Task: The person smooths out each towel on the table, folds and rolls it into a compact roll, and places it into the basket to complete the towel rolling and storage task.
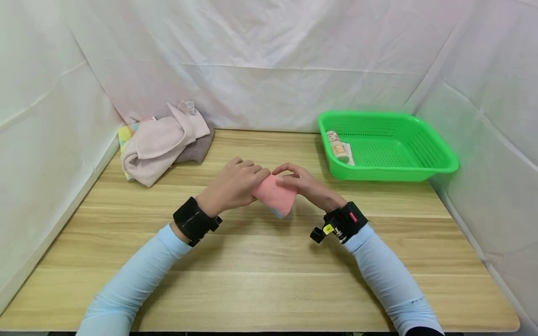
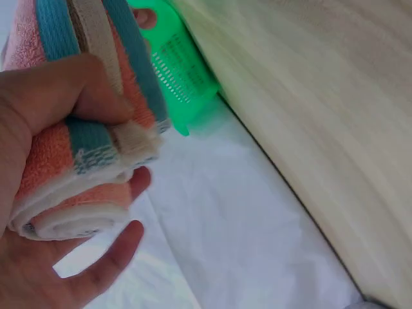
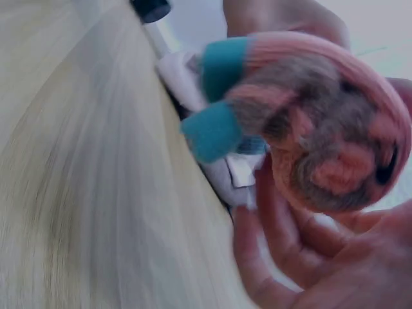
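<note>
A rolled pink towel (image 1: 275, 198) with blue-green and beige stripes is held above the middle of the table. My left hand (image 1: 235, 186) grips its left end; in the left wrist view the thumb lies across the striped band of the towel (image 2: 51, 158), whose coiled white edge shows below. At the other end my right hand (image 1: 310, 187) holds the roll with thumb on top. From the right wrist side, the towel (image 3: 347, 174) shows a loose spiral end with two blue-green flaps sticking out, and fingers (image 3: 277, 238) beneath it.
A green perforated basket (image 1: 378, 174) stands at the back right, with a rolled patterned towel (image 1: 337, 148) and a white item at its left end. Crumpled towels (image 1: 161, 140), pale pink, grey-brown and multicoloured, lie at the back left. White cloth walls surround the wooden table (image 1: 269, 289).
</note>
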`<act>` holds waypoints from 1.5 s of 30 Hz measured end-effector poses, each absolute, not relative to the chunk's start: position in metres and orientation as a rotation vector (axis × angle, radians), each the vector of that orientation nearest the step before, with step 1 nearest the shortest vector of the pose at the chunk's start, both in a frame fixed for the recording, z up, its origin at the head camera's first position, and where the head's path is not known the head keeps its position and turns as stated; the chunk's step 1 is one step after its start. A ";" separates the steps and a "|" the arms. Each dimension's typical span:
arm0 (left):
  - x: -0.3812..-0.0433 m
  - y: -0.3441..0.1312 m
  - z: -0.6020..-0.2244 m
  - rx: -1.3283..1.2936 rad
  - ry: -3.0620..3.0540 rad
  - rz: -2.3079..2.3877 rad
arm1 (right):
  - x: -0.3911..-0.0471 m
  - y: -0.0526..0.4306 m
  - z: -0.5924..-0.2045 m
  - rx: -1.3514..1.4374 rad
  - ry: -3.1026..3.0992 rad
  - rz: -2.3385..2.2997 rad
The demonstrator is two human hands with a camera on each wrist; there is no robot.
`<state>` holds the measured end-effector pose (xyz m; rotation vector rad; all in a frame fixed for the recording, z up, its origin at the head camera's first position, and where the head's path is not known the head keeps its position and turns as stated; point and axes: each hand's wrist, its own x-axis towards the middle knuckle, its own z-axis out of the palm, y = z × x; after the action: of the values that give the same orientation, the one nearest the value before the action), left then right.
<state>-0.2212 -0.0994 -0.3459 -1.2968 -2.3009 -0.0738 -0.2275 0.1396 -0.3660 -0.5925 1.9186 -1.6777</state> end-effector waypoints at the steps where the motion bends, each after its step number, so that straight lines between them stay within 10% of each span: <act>1: -0.221 -0.099 -0.344 -1.299 -2.271 -0.058 | -0.228 0.140 -0.366 -0.602 1.861 -1.691; 10: -0.216 -0.089 -0.339 -1.284 -2.002 0.044 | -0.230 0.143 -0.378 -0.883 1.141 -1.606; 31: -0.222 -0.098 -0.343 -1.321 -2.158 -0.154 | -0.219 0.142 -0.338 -0.660 1.841 -1.407; 45: -0.226 -0.102 -0.349 -1.183 -2.333 -0.160 | -0.280 0.252 -0.288 0.015 2.573 -1.829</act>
<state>-0.2259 -0.1021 -0.3490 -1.1832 -2.3333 -0.1595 -0.2796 0.2517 -0.2884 0.0147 2.5731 -1.8293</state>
